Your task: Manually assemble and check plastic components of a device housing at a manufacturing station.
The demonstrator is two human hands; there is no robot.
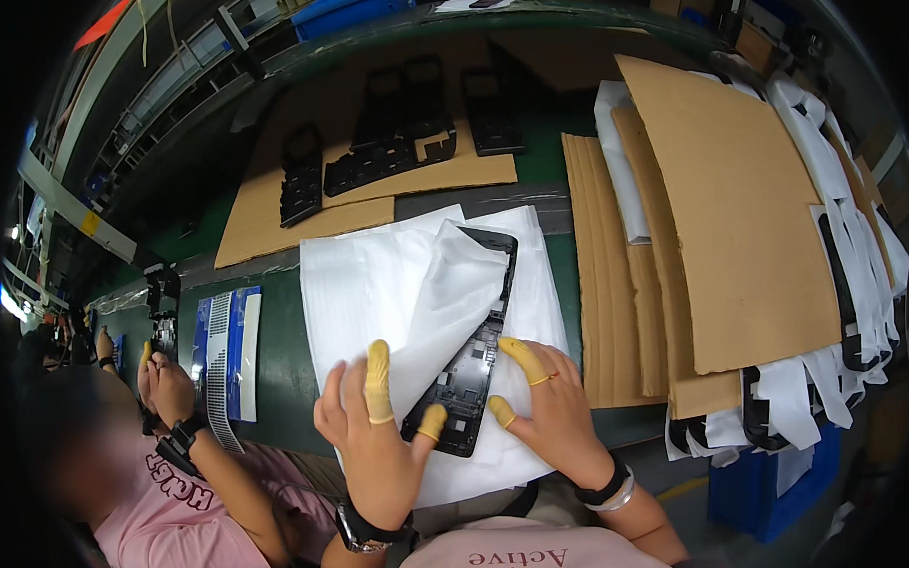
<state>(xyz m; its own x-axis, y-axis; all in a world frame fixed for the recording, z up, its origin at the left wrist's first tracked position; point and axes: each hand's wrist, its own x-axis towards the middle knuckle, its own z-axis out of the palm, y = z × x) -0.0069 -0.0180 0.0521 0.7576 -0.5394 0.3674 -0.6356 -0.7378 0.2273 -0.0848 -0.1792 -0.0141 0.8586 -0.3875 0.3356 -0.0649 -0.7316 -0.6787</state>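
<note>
A long black plastic housing (461,384) with moulded ribs and openings lies slantwise on white wrapping sheets (344,280). One white sheet (449,294) is folded across its upper left part. My left hand (380,462) is open at the lower left, its thumb touching the housing and its index finger on the white sheet. On the other side, my right hand (560,418) has thumb and index finger apart along the housing's right edge. Thumbs and index fingers of both hands wear yellow finger cots. I cannot tell how firmly either hand presses.
Flat cardboard (267,207) at the back carries several black plastic frames (390,132). On the right stands a tall stack of cardboard sheets (737,224) and white-wrapped black parts. A co-worker's hand (168,389) holds a black part at left, near blue-and-white strips (227,346).
</note>
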